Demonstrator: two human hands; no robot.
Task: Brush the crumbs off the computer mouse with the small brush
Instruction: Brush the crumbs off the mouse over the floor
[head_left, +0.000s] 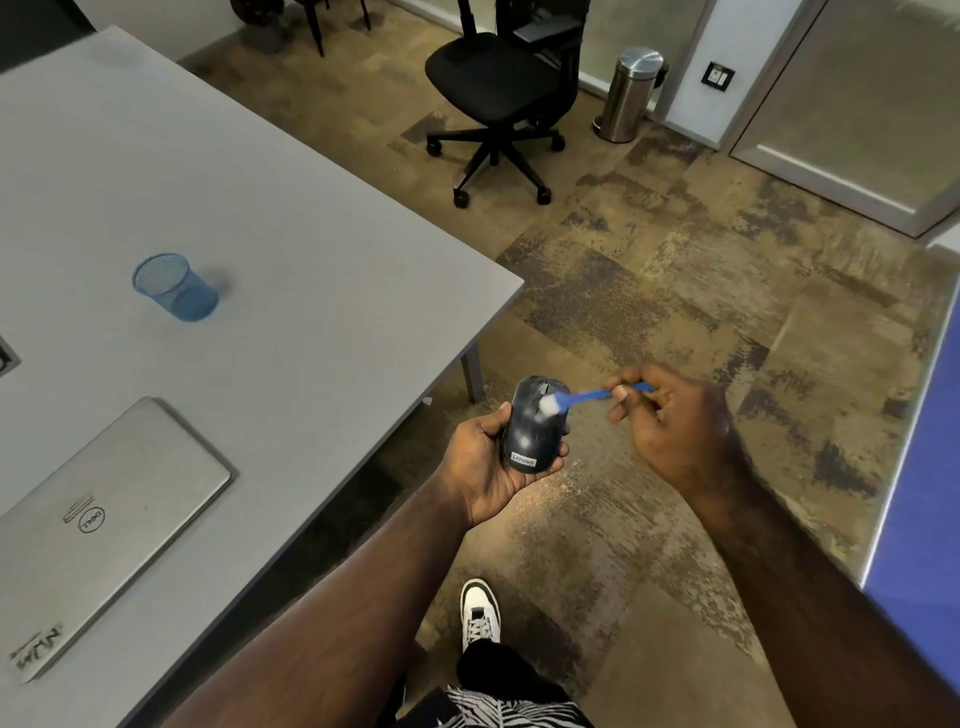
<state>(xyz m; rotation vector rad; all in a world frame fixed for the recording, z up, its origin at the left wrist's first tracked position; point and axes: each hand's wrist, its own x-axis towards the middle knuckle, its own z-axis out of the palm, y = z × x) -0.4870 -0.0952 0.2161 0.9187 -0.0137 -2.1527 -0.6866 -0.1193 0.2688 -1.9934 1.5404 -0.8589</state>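
Observation:
A dark computer mouse (532, 431) with a Lenovo label lies in my left hand (480, 465), held out over the floor beside the table's corner, buttons pointing away from me. My right hand (675, 421) pinches the blue handle of a small brush (582, 397). The brush's white bristles rest on the mouse's upper right side, near the scroll wheel. Pale specks show on the mouse's top.
A grey table (311, 260) at left carries a closed silver laptop (98, 525) and a blue mesh cup (174, 286). A black office chair (498, 98) and a steel bin (631, 93) stand farther off on the carpet. A blue surface (924, 467) edges the right. My white shoe (480, 613) is below.

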